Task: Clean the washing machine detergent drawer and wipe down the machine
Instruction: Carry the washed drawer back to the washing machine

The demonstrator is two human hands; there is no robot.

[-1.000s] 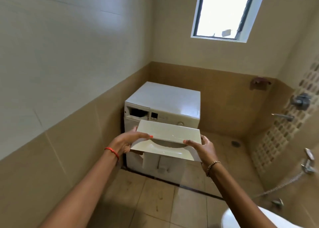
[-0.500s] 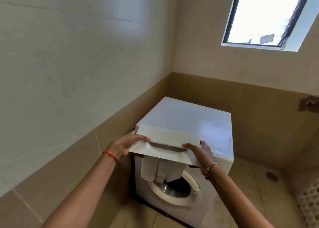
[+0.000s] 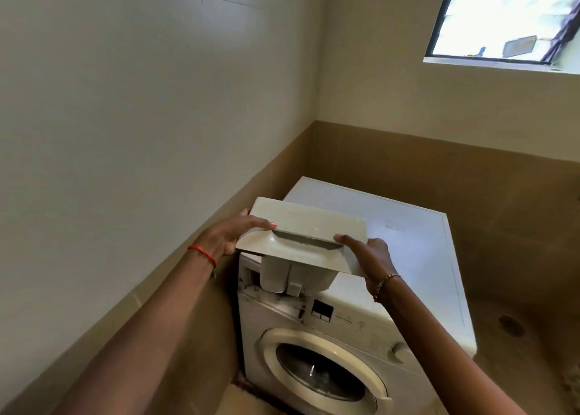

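Gripping the detergent drawer (image 3: 307,223) at both ends, left hand (image 3: 229,235) and right hand (image 3: 370,257) with thumbs over its face, just above the open slot (image 3: 251,277) at the washing machine's (image 3: 408,251) top front corner. Likely refitting: tip level, line the rear compartments up square with the slot, push evenly from both sides, never force.

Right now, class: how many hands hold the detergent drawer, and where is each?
2. The left hand grips the detergent drawer at its left end; the right hand at its right end, above the washing machine.
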